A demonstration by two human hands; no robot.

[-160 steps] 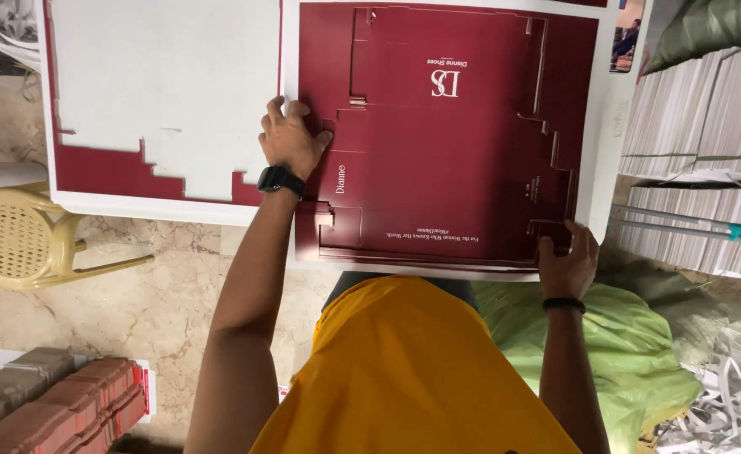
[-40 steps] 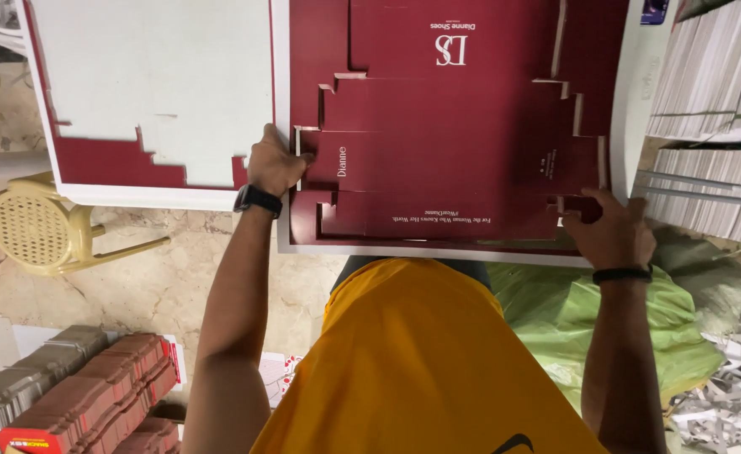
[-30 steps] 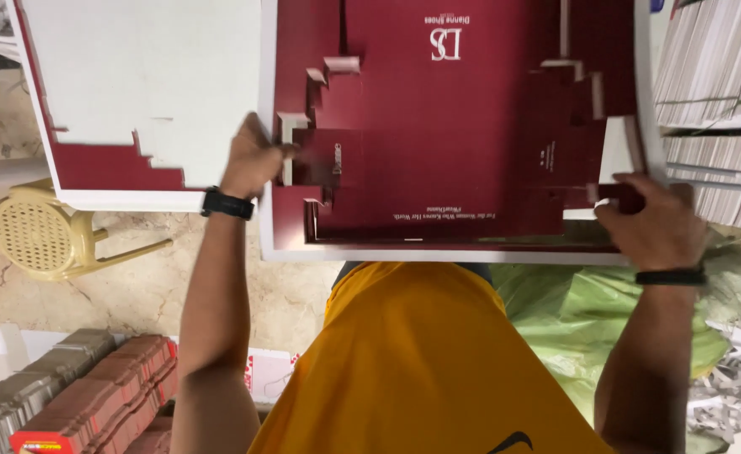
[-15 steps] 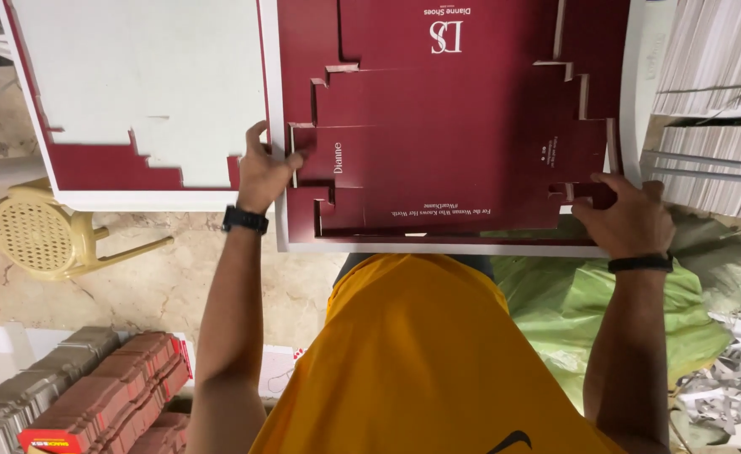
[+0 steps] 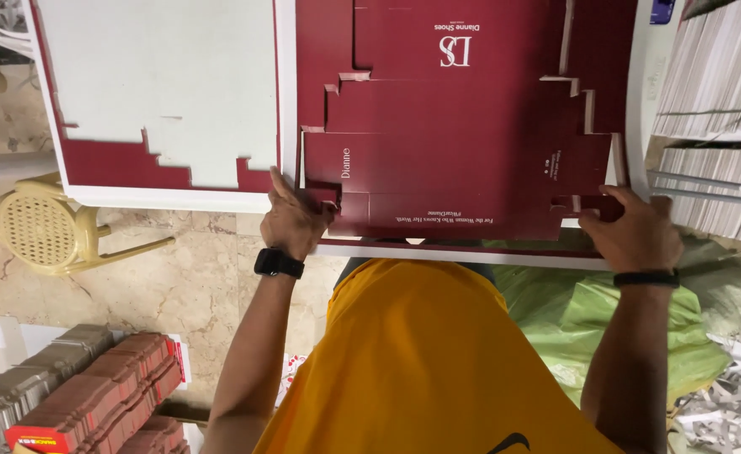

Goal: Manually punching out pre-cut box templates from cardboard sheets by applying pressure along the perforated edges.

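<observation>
Now maroon sheet [image 5: 463, 160] between fingers [image 5: 291, 197].

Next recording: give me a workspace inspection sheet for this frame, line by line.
Surface: white sheet under the work.
Job's things: maroon die-cut box blank, flat, printed side up.
Clutter: leftover maroon-edged cut-out sheet; stacked folded cartons; stacked sheets.
Hands: left hand grips the blank's near left corner; right hand grips its near right corner.
Cables: nothing seen.
Surroundings: yellow plastic chair, green sack, stone floor.
</observation>
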